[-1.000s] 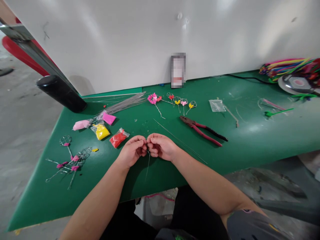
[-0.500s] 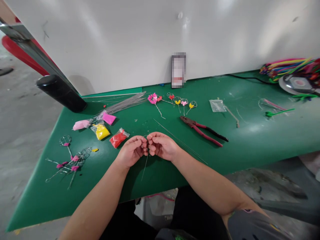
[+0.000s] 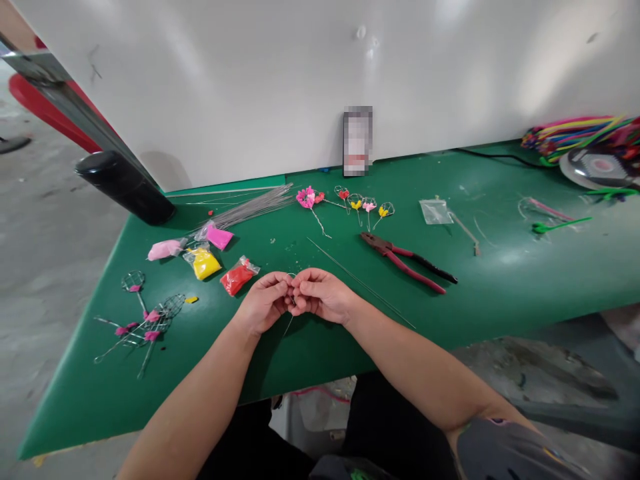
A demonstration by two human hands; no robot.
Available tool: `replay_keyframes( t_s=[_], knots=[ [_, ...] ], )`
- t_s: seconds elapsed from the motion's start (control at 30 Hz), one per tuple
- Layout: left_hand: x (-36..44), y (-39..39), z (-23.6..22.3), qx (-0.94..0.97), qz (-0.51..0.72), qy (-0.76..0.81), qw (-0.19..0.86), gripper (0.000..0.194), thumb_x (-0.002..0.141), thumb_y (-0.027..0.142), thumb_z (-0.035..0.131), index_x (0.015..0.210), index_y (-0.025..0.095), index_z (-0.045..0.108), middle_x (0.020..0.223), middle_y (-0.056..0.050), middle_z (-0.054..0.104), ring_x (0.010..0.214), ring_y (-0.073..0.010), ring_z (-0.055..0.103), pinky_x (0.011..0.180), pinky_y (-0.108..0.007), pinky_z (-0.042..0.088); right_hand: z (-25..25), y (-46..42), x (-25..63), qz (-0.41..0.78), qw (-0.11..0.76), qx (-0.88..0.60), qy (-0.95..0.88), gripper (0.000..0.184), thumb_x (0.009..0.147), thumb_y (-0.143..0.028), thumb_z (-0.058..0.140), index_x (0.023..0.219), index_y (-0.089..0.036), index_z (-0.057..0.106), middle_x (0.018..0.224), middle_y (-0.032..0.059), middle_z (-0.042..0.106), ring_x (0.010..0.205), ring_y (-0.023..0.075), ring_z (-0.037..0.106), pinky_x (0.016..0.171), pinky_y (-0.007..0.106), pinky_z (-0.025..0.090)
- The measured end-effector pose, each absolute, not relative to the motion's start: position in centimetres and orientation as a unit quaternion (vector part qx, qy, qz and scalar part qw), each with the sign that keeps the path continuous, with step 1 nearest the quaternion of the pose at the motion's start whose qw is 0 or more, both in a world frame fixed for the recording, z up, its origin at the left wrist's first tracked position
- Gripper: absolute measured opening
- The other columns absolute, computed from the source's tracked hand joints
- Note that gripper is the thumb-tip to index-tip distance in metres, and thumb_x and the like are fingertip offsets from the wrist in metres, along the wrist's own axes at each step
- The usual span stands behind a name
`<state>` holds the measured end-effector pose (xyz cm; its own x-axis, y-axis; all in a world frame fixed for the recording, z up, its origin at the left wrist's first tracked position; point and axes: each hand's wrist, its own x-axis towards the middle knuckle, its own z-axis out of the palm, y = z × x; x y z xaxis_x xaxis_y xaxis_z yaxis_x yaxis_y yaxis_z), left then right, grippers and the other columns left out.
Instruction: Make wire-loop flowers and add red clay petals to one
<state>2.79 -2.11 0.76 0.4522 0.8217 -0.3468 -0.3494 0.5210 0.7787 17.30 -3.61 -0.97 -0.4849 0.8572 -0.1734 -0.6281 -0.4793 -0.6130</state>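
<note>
My left hand (image 3: 265, 301) and my right hand (image 3: 321, 295) meet above the green table, fingertips touching. Both pinch a thin metal wire (image 3: 288, 326), whose loop shows just above the fingers and whose tail hangs below; the part between is hidden by the fingers. Left of my hands lies a bag of red clay-like material (image 3: 239, 275). To the right, a loose straight wire (image 3: 357, 280) rests on the table, and beyond it are pliers (image 3: 400, 259) with red and black handles.
The green table (image 3: 505, 293) carries small wire rackets with pink pieces (image 3: 153, 319) at left, yellow (image 3: 204, 261) and pink bags, and a wire bundle (image 3: 250, 208). Small wire flowers (image 3: 311, 198) lie behind. A black cylinder (image 3: 125, 187) leans back left; a phone (image 3: 357, 141) stands against the white panel.
My hands have drawn closer together at the fingertips. The wire's hanging tail looks shorter and its loop has shifted; the things on the table stay put.
</note>
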Motion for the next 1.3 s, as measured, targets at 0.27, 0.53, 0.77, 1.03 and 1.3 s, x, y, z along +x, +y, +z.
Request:
replay_keyframes(
  t_s=[0.27,0.53,0.77,1.03,1.3],
  knots=[
    [2.75,-2.08,0.46,0.319,0.380,0.368,0.786,0.018,0.056,0.020,0.075,0.067,0.014,0.062,0.057,-0.002,0.064,0.050,-0.0115,0.058,0.045,-0.022,0.047,-1.03,-3.48,17.30,0.828,0.451,-0.245,-0.226,0.026,0.056,-0.029,0.077,0.069,-0.015,0.059,0.056,-0.0038,0.062,0.046,0.0073,0.057,0.052,0.026,0.056],
    [2.82,-2.18,0.36,0.322,0.391,0.386,0.771,0.019,0.057,0.021,0.075,0.068,0.014,0.061,0.058,-0.002,0.064,0.051,-0.0122,0.059,0.047,-0.025,0.050,-1.20,-3.35,17.27,0.819,0.457,-0.263,-0.225,0.024,0.060,-0.026,0.074,0.071,-0.015,0.057,0.056,-0.0048,0.061,0.046,0.0067,0.056,0.052,0.027,0.056],
    [2.87,-1.91,1.07,0.332,0.405,0.396,0.754,0.011,0.063,0.020,0.067,0.070,0.015,0.061,0.059,-0.001,0.062,0.048,-0.0111,0.056,0.046,-0.025,0.048,-0.56,-3.00,17.38,0.794,0.486,-0.297,-0.213,0.011,0.070,-0.019,0.064,0.074,-0.015,0.055,0.056,-0.0043,0.059,0.044,0.0075,0.056,0.048,0.025,0.056],
    [2.87,-1.96,1.11,0.354,0.386,0.408,0.748,0.011,0.065,0.022,0.065,0.067,0.014,0.056,0.057,0.001,0.055,0.049,-0.0102,0.053,0.044,-0.024,0.045,-0.84,-2.99,17.19,0.774,0.478,-0.326,-0.256,0.014,0.068,-0.022,0.064,0.073,-0.015,0.053,0.055,-0.0035,0.059,0.044,0.0089,0.056,0.048,0.026,0.054],
    [3.03,-1.87,1.07,0.360,0.402,0.415,0.732,0.011,0.067,0.023,0.063,0.070,0.015,0.056,0.060,0.001,0.055,0.051,-0.0100,0.053,0.045,-0.024,0.045,-1.12,-3.08,16.63,0.707,0.508,-0.381,-0.312,0.016,0.064,-0.026,0.064,0.070,-0.017,0.052,0.057,-0.0056,0.057,0.035,0.0055,0.048,0.034,0.020,0.043]
  ],
)
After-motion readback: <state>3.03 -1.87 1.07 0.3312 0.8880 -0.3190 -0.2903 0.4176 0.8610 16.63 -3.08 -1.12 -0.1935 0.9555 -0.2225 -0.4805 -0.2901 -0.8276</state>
